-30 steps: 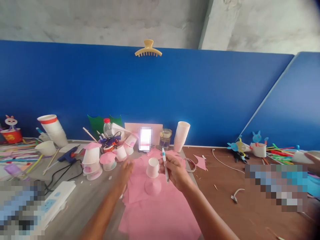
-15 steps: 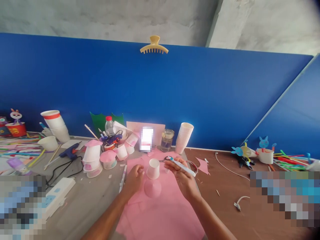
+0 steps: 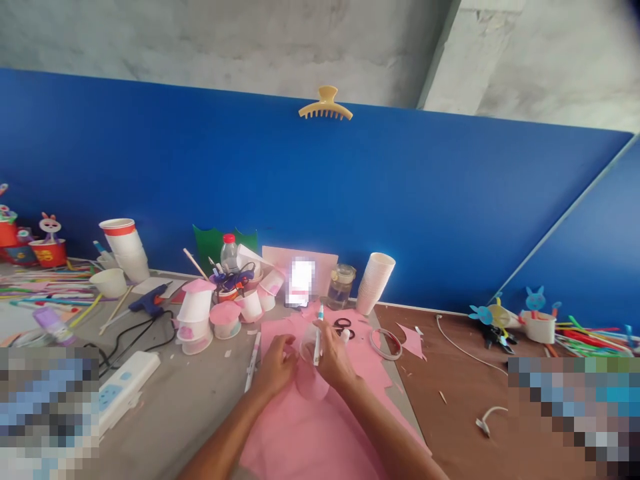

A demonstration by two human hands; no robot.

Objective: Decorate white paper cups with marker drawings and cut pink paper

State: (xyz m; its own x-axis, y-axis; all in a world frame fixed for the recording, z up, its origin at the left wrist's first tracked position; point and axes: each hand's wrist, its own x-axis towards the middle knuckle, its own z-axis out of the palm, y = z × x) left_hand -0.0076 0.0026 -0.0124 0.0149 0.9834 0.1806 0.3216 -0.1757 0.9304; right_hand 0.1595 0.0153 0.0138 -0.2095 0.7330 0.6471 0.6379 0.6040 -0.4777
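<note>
In the head view, my right hand [image 3: 336,360] is closed round a white marker with a light blue end [image 3: 317,348], held nearly upright over a white paper cup [image 3: 307,339]. The hand and marker cover much of the cup. My left hand [image 3: 279,363] is at the cup's left side, fingers partly curled and apart; whether they touch the cup is not clear. A rounded pink paper piece [image 3: 313,388] lies just in front of the cup. Pink paper [image 3: 305,433] spreads beneath both hands. Dark-handled scissors [image 3: 344,328] rest behind my right hand.
Left stand pink-and-white cup crafts [image 3: 195,310], a blue glue gun [image 3: 150,299] with black cable and a white power strip [image 3: 127,383]. Behind are a lit phone [image 3: 301,280], a glass jar [image 3: 342,285] and stacked paper cups [image 3: 376,283]. A tape ring [image 3: 386,344] lies right.
My right hand has moved left, bringing the marker from beside the cup to over it and turning it more upright. The whole view has shifted slightly.
</note>
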